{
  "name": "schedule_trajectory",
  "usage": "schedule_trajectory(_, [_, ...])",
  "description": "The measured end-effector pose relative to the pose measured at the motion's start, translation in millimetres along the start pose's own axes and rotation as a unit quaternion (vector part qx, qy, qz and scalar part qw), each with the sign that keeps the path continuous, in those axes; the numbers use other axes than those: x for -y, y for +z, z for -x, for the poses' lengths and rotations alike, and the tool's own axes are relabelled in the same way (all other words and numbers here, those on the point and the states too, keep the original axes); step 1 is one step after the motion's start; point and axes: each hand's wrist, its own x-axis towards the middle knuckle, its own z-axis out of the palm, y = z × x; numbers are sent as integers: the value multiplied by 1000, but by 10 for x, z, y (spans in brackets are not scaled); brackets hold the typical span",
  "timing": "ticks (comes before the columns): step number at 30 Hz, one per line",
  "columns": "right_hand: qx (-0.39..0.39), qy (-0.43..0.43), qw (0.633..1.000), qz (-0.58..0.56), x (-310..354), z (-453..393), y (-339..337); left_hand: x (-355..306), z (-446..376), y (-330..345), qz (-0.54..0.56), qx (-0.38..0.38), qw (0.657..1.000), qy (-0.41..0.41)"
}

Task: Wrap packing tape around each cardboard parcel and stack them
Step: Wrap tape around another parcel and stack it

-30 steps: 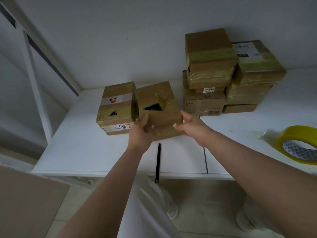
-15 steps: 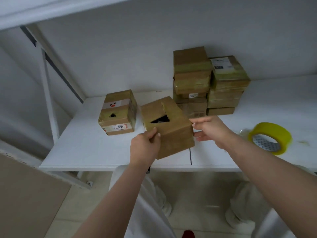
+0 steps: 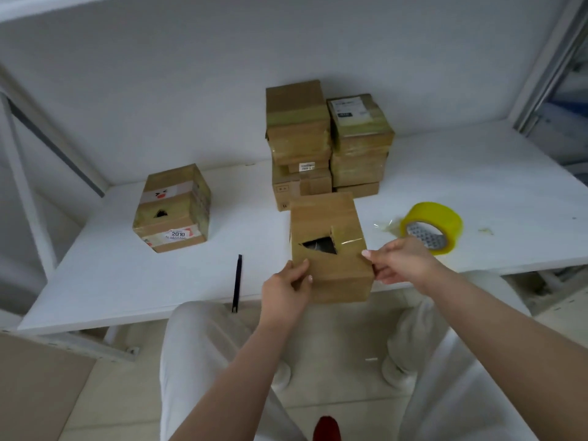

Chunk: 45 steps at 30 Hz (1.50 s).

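I grip torn parcel w/ both hands, left hand & right hand, over counter edge; risk: slips, drops floorward.

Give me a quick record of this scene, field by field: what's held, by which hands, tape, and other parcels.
held: cardboard parcel with torn hole on top
left hand: grips near left corner
right hand: grips right edge
tape: yellow roll on table, right of parcel
stack: taped parcels at the wall
apart: labelled parcel on left
also: black tool
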Motion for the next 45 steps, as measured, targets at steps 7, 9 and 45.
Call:
schedule_trajectory(7, [-97,-128,955,249,19,-110,116,52,-142,25,-81,-24,996,41])
schedule_trajectory(9, [-132,-229,908,326,51,-79,202,47,-193,34,-107,-28,992,60])
schedule_trajectory(45, [-88,-391,767,501,-133,-298,442,-96,-695,277,-269,-9,957,110])
